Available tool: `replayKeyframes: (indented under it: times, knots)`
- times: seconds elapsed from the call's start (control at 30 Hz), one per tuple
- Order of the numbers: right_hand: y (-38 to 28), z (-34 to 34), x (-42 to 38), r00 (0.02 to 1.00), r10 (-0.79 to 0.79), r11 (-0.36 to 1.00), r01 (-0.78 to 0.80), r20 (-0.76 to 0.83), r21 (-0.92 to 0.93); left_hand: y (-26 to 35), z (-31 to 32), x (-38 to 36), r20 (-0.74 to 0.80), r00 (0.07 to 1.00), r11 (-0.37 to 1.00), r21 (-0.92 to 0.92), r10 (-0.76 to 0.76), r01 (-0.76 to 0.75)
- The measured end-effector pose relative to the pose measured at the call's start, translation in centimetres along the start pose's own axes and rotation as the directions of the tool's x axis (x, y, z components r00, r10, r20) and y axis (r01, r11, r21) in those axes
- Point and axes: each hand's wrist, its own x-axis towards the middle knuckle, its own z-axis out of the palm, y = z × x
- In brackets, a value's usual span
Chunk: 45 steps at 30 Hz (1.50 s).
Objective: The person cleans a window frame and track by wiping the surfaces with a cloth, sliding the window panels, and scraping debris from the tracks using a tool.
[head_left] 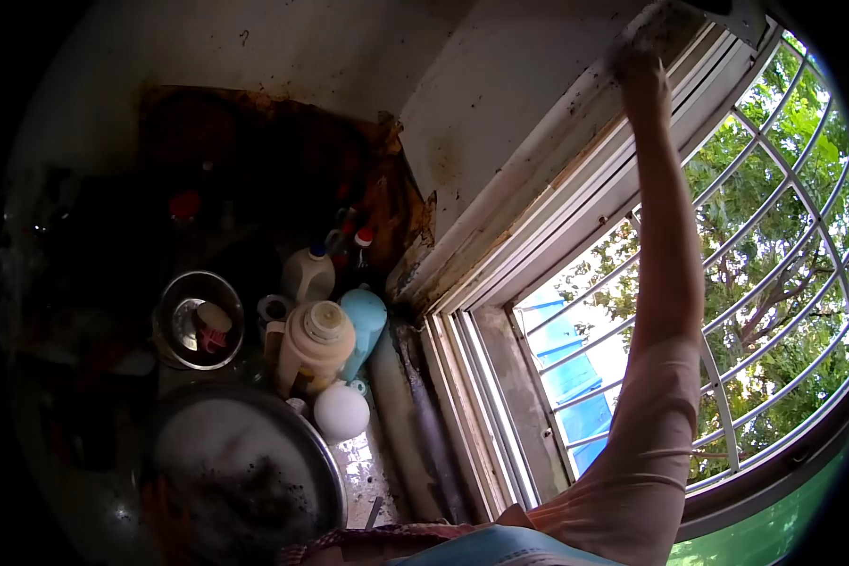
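Observation:
One bare arm in a light sleeve reaches up across the barred window (pixel 726 283). It looks to be my right arm, and my right hand (pixel 643 74) is at the dirty wall edge along the top of the window frame (pixel 538 226). Its fingers are dark and blurred, so what they hold, if anything, cannot be made out. My left hand does not show.
At the lower left are a large round metal pan (pixel 335 462), a steel bowl (pixel 239 325), a peach jug (pixel 316 344), a blue bottle (pixel 366 316), a white round object (pixel 341 412) and a white bottle with a blue cap (pixel 308 275). Metal bars cross the window.

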Motion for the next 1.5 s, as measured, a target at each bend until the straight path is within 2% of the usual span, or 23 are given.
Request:
replayKeyframes:
  times: [0.03, 0.07, 0.2, 0.23, 0.27, 0.37, 0.43, 0.47, 0.57, 0.6, 0.63, 0.7, 0.77, 0.8, 0.83, 1.03, 1.1, 1.13, 1.27, 1.33, 1.37, 1.43, 1.5]
  knots:
    - [-0.7, 0.7, -1.1, 0.991, 0.117, 0.992, -0.120, 0.059, 0.049, 0.0, -0.3, 0.1, 0.036, 0.999, 1.000, -0.010, -0.008, 0.009]
    - [-1.3, 2.5, -3.9, 0.986, -0.169, 0.962, 0.164, -0.001, -0.219, -0.1, -0.3, 0.3, 0.070, 0.997, 1.000, -0.021, -0.017, 0.019]
    - [-2.7, 3.6, -6.2, 0.929, -0.337, 0.940, 0.325, -0.151, -0.100, -0.6, 0.8, 0.2, 0.015, 0.998, 0.998, 0.027, -0.058, 0.058]
    - [-0.5, 3.3, -3.0, 0.959, -0.227, 0.845, 0.280, 0.170, -0.456, -0.8, 0.8, -0.2, -0.016, 0.999, 0.999, 0.017, -0.028, 0.028]
    - [1.8, 1.9, 0.0, 0.989, -0.124, 0.966, 0.139, 0.083, -0.217, -0.8, 0.8, -0.4, -0.051, 0.999, 1.000, 0.008, 0.000, 0.000]
    - [1.3, 2.1, 0.6, 1.000, -0.004, 0.998, 0.002, -0.019, -0.064, 0.2, -0.3, -0.1, -0.053, 0.998, 1.000, -0.025, 0.013, -0.014]
    - [-2.0, 2.9, -4.8, 0.983, -0.143, 0.989, 0.139, -0.117, -0.044, 0.5, -1.4, 0.3, -0.005, 1.000, 0.999, -0.038, 0.019, -0.019]
    - [-2.8, 5.0, -7.8, 0.981, -0.195, 0.980, 0.194, -0.002, -0.047, 0.4, -1.8, 0.6, 0.021, 0.999, 0.999, -0.040, 0.028, -0.027]
    - [-0.4, 4.8, -4.5, 0.931, -0.309, 0.854, 0.362, 0.196, -0.374, 0.6, -0.4, 0.8, 0.003, 1.000, 0.999, -0.042, 0.029, -0.028]
    - [1.2, 4.2, -1.5, 0.944, -0.182, 0.767, 0.311, 0.274, -0.561, 0.1, -0.6, 0.4, 0.001, 0.999, 0.999, -0.020, 0.034, -0.034]
    - [1.1, 1.2, 0.3, 0.980, 0.098, 0.984, -0.121, 0.171, 0.132, 0.3, -1.1, -0.1, 0.014, 0.999, 0.999, -0.022, 0.030, -0.029]
    - [-0.8, 0.1, -1.4, 1.000, -0.019, 1.000, 0.018, -0.025, -0.017, 1.4, -2.1, 0.5, 0.027, 0.999, 0.999, -0.027, 0.024, -0.023]
    - [-4.0, 3.2, -6.9, 0.964, 0.203, 0.915, -0.250, 0.173, 0.316, 1.3, -1.6, 0.4, -0.018, 0.999, 0.997, -0.055, 0.049, -0.050]
    - [-5.1, 6.0, -11.4, 0.975, -0.218, 0.973, 0.214, 0.036, 0.083, 1.5, -2.0, 0.3, -0.017, 0.998, 0.996, -0.062, 0.056, -0.057]
    - [-9.6, 5.6, -15.5, 0.999, 0.001, 0.965, -0.010, 0.034, 0.264, 1.7, -2.4, 0.3, -0.016, 0.998, 0.996, -0.068, 0.063, -0.064]
    - [-19.5, 1.7, -26.3, 0.863, -0.324, 0.884, 0.131, 0.387, 0.448, 2.3, -3.8, 0.8, 0.020, 1.000, 0.994, -0.106, -0.002, 0.004]
    - [-16.6, 2.8, -22.4, 0.882, 0.018, 0.940, -0.176, 0.471, 0.293, 3.1, -4.1, 0.6, -0.001, 1.000, 0.997, -0.078, -0.001, 0.001]
    - [-14.8, 0.7, -19.9, 0.960, -0.150, 0.909, 0.040, 0.237, 0.415, 3.1, -4.0, 0.3, -0.003, 1.000, 0.998, -0.062, -0.002, 0.002]
    - [-20.6, 2.3, -27.4, 0.885, -0.127, 0.974, 0.027, 0.447, 0.224, 3.1, -4.0, 0.6, -0.014, 1.000, 0.999, -0.032, 0.027, -0.028]
    - [-25.8, 4.8, -36.1, 0.875, -0.264, 0.874, 0.038, 0.406, 0.485, 3.1, -4.1, 0.8, -0.030, 0.998, 0.997, -0.049, 0.059, -0.061]
    - [-26.5, 1.2, -34.6, 0.835, -0.411, 0.841, 0.193, 0.366, 0.505, 2.8, -4.1, 0.8, -0.041, 0.996, 0.996, -0.053, 0.073, -0.076]
    - [-25.7, 2.5, -33.1, 0.758, -0.375, 0.904, 0.171, 0.535, 0.391, 2.7, -4.3, 0.7, -0.056, 0.995, 0.996, -0.036, 0.083, -0.085]
    - [-25.0, 0.7, -30.1, 0.869, -0.236, 0.916, 0.050, 0.435, 0.398, 3.4, -4.2, 0.7, -0.063, 0.994, 0.996, -0.008, 0.085, -0.086]
